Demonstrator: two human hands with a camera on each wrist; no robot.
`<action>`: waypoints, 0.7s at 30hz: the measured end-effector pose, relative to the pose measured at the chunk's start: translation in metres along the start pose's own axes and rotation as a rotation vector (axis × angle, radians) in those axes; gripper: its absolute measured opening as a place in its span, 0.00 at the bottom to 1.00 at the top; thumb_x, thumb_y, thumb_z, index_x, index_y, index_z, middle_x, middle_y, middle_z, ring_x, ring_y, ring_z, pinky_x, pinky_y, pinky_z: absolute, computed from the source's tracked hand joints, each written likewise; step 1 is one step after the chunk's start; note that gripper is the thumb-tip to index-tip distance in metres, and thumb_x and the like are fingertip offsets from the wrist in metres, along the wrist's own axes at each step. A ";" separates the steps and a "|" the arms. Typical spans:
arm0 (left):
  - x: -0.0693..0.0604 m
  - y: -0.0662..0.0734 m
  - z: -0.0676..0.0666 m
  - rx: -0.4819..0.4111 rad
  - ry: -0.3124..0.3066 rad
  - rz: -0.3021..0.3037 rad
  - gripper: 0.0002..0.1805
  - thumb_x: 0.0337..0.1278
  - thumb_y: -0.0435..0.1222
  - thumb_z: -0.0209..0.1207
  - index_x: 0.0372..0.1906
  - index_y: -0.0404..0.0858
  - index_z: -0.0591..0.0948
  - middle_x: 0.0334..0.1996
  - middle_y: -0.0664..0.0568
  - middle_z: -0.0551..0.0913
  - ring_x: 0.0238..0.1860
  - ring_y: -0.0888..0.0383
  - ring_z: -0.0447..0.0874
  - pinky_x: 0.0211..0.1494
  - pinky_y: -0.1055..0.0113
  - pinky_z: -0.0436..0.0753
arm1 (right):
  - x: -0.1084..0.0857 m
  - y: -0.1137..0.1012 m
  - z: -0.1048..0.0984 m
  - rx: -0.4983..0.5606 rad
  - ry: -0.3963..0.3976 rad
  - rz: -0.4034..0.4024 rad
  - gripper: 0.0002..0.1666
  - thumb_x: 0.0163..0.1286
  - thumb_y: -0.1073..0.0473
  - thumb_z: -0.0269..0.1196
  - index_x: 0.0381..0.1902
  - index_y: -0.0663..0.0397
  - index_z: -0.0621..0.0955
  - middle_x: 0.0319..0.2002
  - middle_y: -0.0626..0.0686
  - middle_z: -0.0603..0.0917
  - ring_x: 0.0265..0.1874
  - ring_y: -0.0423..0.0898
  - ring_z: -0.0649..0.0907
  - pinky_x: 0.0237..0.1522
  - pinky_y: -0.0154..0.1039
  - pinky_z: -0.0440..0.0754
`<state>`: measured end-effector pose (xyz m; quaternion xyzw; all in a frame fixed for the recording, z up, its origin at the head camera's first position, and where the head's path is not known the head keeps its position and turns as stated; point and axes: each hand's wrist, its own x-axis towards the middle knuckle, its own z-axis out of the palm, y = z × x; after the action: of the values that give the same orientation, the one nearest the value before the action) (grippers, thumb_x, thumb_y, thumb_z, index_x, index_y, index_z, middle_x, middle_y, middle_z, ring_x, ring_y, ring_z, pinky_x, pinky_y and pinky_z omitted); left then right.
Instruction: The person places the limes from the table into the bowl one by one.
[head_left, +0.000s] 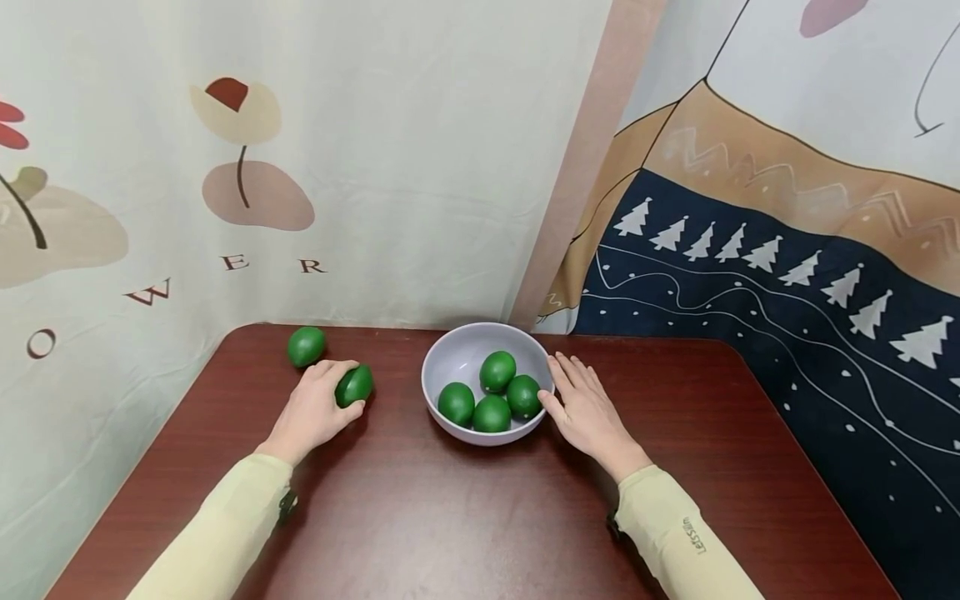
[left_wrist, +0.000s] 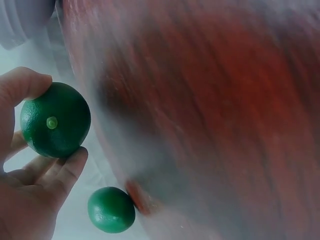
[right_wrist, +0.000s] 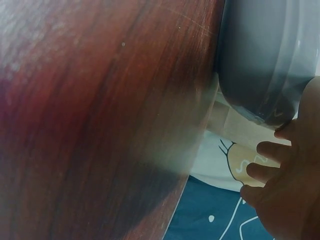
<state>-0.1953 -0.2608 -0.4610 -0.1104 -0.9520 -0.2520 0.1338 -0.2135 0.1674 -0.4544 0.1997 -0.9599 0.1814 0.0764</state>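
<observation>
A green lime (head_left: 355,385) sits between the thumb and fingers of my left hand (head_left: 313,407), which grips it at the left of the table. The left wrist view shows the stem end of this held lime (left_wrist: 56,120). Just behind that hand, a second lime (head_left: 306,346) lies on the table. A pale lavender bowl (head_left: 448,354) stands mid-table with several limes (head_left: 492,413) inside. My right hand (head_left: 588,412) touches the bowl's right side, its fingers extended and its thumb at the rim. From the right wrist, the bowl's outer wall (right_wrist: 265,60) is beside the fingers.
The dark red-brown wooden table (head_left: 420,508) has rounded far corners. Along its far edge hangs a pale printed curtain (head_left: 420,167). Another cloth (head_left: 750,300), navy with white trees, hangs on the right side.
</observation>
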 end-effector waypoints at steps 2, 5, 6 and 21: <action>0.001 0.002 0.000 -0.003 0.001 0.002 0.30 0.53 0.35 0.69 0.63 0.33 0.78 0.57 0.35 0.78 0.56 0.39 0.74 0.52 0.43 0.79 | 0.000 0.000 0.000 0.001 0.001 -0.001 0.38 0.81 0.43 0.52 0.79 0.59 0.64 0.78 0.63 0.64 0.79 0.64 0.60 0.79 0.61 0.54; 0.002 0.004 0.001 -0.008 0.005 0.004 0.31 0.53 0.34 0.70 0.64 0.33 0.78 0.57 0.35 0.78 0.56 0.40 0.74 0.52 0.43 0.79 | 0.000 0.000 0.000 0.005 0.002 -0.001 0.38 0.81 0.43 0.52 0.79 0.59 0.65 0.78 0.63 0.64 0.79 0.64 0.60 0.79 0.61 0.53; 0.002 0.005 0.001 -0.010 0.007 0.006 0.31 0.53 0.35 0.70 0.64 0.33 0.78 0.57 0.35 0.78 0.55 0.40 0.74 0.52 0.43 0.79 | 0.000 0.000 0.000 0.005 0.001 -0.002 0.38 0.81 0.43 0.52 0.79 0.59 0.65 0.78 0.63 0.64 0.79 0.64 0.60 0.79 0.61 0.54; 0.011 0.021 0.002 -0.030 0.065 0.079 0.31 0.50 0.34 0.72 0.63 0.34 0.79 0.54 0.37 0.79 0.53 0.40 0.75 0.52 0.45 0.79 | -0.001 -0.001 -0.001 0.001 0.001 0.002 0.38 0.81 0.44 0.53 0.79 0.59 0.65 0.78 0.63 0.65 0.79 0.64 0.60 0.79 0.61 0.54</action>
<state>-0.1999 -0.2406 -0.4504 -0.1417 -0.9382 -0.2643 0.1730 -0.2125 0.1670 -0.4533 0.1988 -0.9599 0.1820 0.0767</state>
